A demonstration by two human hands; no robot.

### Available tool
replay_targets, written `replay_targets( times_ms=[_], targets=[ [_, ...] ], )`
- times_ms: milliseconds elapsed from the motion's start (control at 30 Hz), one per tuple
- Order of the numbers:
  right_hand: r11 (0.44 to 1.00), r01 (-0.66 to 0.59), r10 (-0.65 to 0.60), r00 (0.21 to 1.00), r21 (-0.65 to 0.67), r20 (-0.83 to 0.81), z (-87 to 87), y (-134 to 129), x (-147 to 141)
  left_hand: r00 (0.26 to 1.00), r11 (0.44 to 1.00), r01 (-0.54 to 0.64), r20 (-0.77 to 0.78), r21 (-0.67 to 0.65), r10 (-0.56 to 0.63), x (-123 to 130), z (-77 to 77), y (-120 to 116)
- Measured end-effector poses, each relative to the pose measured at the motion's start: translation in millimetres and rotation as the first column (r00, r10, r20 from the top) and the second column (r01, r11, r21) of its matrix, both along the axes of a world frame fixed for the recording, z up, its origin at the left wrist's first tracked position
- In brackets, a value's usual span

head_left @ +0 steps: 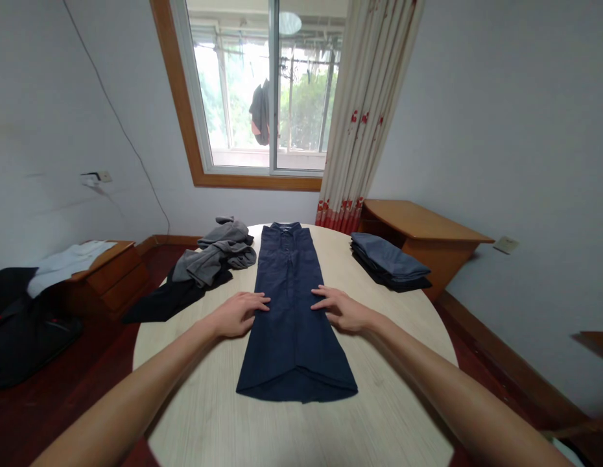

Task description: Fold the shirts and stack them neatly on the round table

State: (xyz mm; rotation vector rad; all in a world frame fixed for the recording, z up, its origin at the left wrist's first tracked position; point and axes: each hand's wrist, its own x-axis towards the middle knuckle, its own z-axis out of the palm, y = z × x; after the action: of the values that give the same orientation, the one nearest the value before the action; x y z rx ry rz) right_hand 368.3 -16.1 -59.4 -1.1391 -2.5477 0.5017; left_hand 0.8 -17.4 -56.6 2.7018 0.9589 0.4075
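A pair of dark navy trousers (288,324) lies flat lengthwise on the round, pale wood table (199,415). What looks like the waistband and fly is at the far end, and the wider near edge shows overlapping layers. My left hand (240,312) rests on the left edge of the cloth, fingers stretched out and apart. On the opposite edge, my right hand (343,310) touches the fabric with its fingers spread. Neither hand grips the cloth.
Rumpled grey and black clothes (209,256) lie at the table's left. A folded stack of dark garments (389,259) sits at the right. Beyond are a wooden desk (423,224), a curtain (362,117) and a window. A low wooden cabinet (119,279) stands left.
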Motion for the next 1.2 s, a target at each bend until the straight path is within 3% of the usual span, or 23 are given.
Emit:
replay_targets(
  times_ms=[133,233,333,433,500,567,633,667,700,767,800,833,900,1000,1100,1200],
  targets=[
    [0.999,-0.026,0.029,0.997,0.033,-0.073,-6.8,-21.2,4.2,1.0,1.0,0.007,-0.002,-0.015,-0.007,-0.6,-7.8,-14.0],
    [0.998,-0.052,0.056,0.987,0.029,-0.148,-2.4,-47.6,8.7,0.999,0.998,0.043,-0.002,-0.048,-0.043,0.2,-1.6,-39.0],
    [0.98,-0.152,0.123,0.968,-0.124,-0.218,24.3,-76.3,11.9,0.989,0.98,0.147,0.034,-0.131,-0.144,1.7,24.1,-68.5],
    [0.875,-0.305,0.202,0.935,-0.376,-0.291,63.1,-85.3,14.4,0.963,0.923,0.261,0.14,-0.282,-0.229,3.5,61.1,-78.3],
    [0.818,-0.357,0.201,0.912,-0.451,-0.358,82.6,-70.9,14.5,0.949,0.89,0.26,0.271,-0.375,-0.163,7.2,80.8,-63.2],
    [0.843,-0.285,0.056,0.89,-0.456,-0.453,89.5,-41.7,10.4,0.89,0.871,0.183,0.453,-0.457,0.05,15.2,88.8,-32.4],
    [0.9,-0.036,-0.258,0.758,-0.434,-0.599,82.1,-6.9,0.6,0.682,0.834,0.029,0.621,-0.551,0.387,26.9,82.8,3.8],
    [0.883,0.102,-0.398,0.679,-0.458,-0.617,74.0,8.9,-5.8,0.587,0.782,-0.056,0.613,-0.621,0.529,32.8,75.3,20.1],
    [0.832,0.221,-0.526,0.605,-0.508,-0.598,63.8,22.1,-12.5,0.494,0.715,-0.12,0.583,-0.689,0.645,38.0,65.9,33.3],
    [0.684,0.36,-0.712,0.517,-0.634,-0.475,40.5,38.2,-23.9,0.411,0.568,-0.161,0.469,-0.807,0.782,43.5,44.8,48.7],
    [0.644,0.385,-0.749,0.495,-0.661,-0.441,28.8,41.1,-27.5,0.391,0.521,-0.169,0.428,-0.837,0.815,43.3,34.5,50.9],
    [0.63,0.384,-0.759,0.49,-0.675,-0.429,17.8,41.0,-29.3,0.386,0.496,-0.174,0.405,-0.851,0.829,41.3,25.1,50.1],
    [0.665,0.34,-0.723,0.517,-0.665,-0.458,-0.2,34.9,-28.0,0.401,0.5,-0.18,0.401,-0.847,0.824,34.1,9.8,42.1],
    [0.74,0.3,-0.634,0.611,-0.603,-0.474,-13.8,19.1,-19.8,0.51,0.537,-0.124,0.411,-0.834,0.756,24.2,-5.1,23.4],
    [0.779,0.313,-0.576,0.698,-0.543,-0.424,-12.6,1.6,-11.6,0.594,0.561,-0.067,0.418,-0.825,0.687,21.8,-13.3,2.9],
    [0.732,0.264,-0.538,0.79,-0.628,-0.295,-0.8,-19.0,-1.5,0.69,0.552,-0.105,0.339,-0.827,0.64,18.9,-13.6,-20.7]
  ],
)
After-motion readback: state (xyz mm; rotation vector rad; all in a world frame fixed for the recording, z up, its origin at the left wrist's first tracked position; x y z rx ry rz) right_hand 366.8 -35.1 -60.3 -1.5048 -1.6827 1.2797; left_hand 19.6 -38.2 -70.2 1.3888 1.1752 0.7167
